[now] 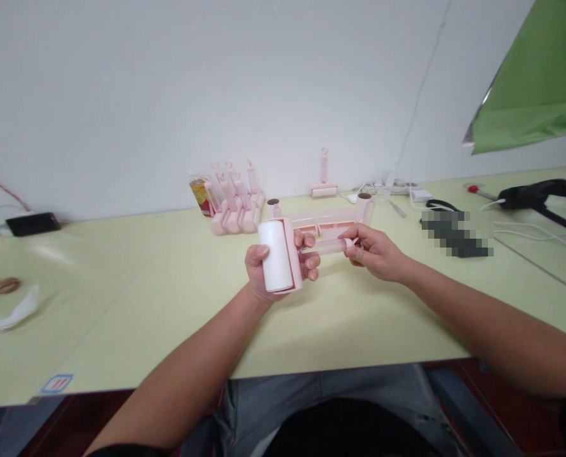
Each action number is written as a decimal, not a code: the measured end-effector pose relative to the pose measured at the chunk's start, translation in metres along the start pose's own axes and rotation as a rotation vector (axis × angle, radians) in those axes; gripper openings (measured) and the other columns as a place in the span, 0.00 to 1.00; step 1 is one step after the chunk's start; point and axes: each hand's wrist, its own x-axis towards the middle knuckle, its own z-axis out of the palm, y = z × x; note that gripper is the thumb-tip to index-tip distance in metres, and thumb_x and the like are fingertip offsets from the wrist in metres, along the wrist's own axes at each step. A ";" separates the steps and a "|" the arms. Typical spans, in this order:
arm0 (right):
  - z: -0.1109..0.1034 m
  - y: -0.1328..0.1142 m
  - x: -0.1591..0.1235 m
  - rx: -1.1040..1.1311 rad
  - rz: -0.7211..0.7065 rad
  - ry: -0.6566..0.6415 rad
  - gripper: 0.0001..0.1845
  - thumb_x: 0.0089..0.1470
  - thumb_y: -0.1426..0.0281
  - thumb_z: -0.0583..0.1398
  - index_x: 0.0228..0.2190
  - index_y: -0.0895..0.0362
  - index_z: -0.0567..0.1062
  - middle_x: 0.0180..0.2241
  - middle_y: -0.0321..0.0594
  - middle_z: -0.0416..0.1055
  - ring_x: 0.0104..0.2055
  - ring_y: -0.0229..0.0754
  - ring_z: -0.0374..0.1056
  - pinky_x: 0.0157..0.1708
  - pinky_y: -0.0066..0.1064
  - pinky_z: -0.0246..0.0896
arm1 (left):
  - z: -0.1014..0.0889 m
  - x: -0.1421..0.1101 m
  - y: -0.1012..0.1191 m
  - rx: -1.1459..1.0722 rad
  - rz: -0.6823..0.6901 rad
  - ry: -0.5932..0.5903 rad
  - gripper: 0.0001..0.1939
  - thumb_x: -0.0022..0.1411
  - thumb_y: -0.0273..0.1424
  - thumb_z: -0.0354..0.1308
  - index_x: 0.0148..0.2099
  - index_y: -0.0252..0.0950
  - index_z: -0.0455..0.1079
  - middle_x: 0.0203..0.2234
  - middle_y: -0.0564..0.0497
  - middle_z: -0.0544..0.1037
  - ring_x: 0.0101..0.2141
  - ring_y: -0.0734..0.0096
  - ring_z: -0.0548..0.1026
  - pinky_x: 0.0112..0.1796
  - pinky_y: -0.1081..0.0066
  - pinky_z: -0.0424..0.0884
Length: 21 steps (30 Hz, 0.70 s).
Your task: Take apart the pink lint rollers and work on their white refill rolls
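Observation:
A pink lint roller (277, 255) with a white roll is held above the table, its handle pointing right. My left hand (258, 266) is wrapped round the roller head, thumb on the white roll and fingers behind the pink cover. My right hand (371, 251) pinches the far end of the clear pinkish handle (328, 247). Just behind my hands lie clear and pink roller parts (342, 219) and rolls with brown cores (364, 202), partly hidden by the held roller.
Several pink lint rollers (235, 212) stand in a group by the wall, beside a yellow and red packet (201, 195). Another lint roller (324, 181) stands farther right. White cables (413, 197) and a black object (544, 193) lie right. A black phone (33, 223) is left.

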 end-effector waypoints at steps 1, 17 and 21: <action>0.001 -0.001 0.000 0.029 0.008 -0.011 0.16 0.59 0.59 0.63 0.43 0.56 0.68 0.27 0.31 0.60 0.22 0.32 0.54 0.21 0.26 0.49 | 0.000 0.000 0.000 -0.004 -0.001 -0.002 0.25 0.42 0.46 0.62 0.39 0.35 0.67 0.38 0.46 0.68 0.31 0.67 0.69 0.29 0.66 0.69; -0.005 -0.009 0.003 0.359 0.239 -0.176 0.15 0.59 0.59 0.63 0.37 0.55 0.65 0.20 0.25 0.55 0.17 0.29 0.45 0.17 0.23 0.40 | 0.003 0.000 -0.009 -0.044 -0.028 0.007 0.24 0.41 0.46 0.62 0.37 0.36 0.66 0.37 0.47 0.67 0.30 0.68 0.67 0.29 0.65 0.69; -0.006 -0.010 0.002 0.461 0.351 -0.205 0.16 0.57 0.60 0.64 0.36 0.54 0.64 0.20 0.25 0.56 0.18 0.29 0.42 0.17 0.22 0.36 | 0.005 0.000 -0.011 -0.048 -0.040 0.001 0.24 0.40 0.45 0.62 0.37 0.36 0.66 0.36 0.48 0.66 0.30 0.69 0.66 0.29 0.65 0.68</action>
